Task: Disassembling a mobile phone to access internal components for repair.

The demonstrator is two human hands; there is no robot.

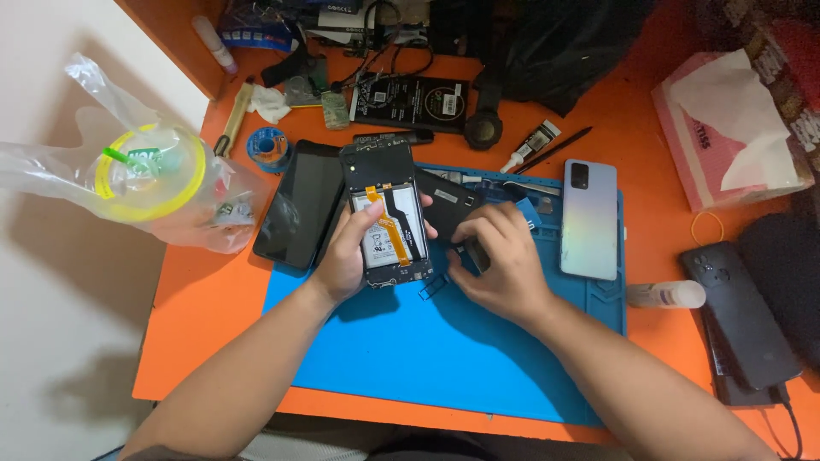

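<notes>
A: How far along is the phone?

B: Its back cover is already off, lying just beside it on the blue mat. The battery and an orange flex cable show inside, so the internals look to be still in place. I'd judge opening is done and the inner work is what remains.

A: Where is it held?

B: Above the mat's upper left. The left hand grasps it along its left edge, thumb laid over the battery.

A: And the right hand?

B: Curled, knuckles up, fingertips pinched near the phone's lower right corner. It seems to grip something small and dark; I cannot tell what. A little tray lies on the mat just below.
</notes>
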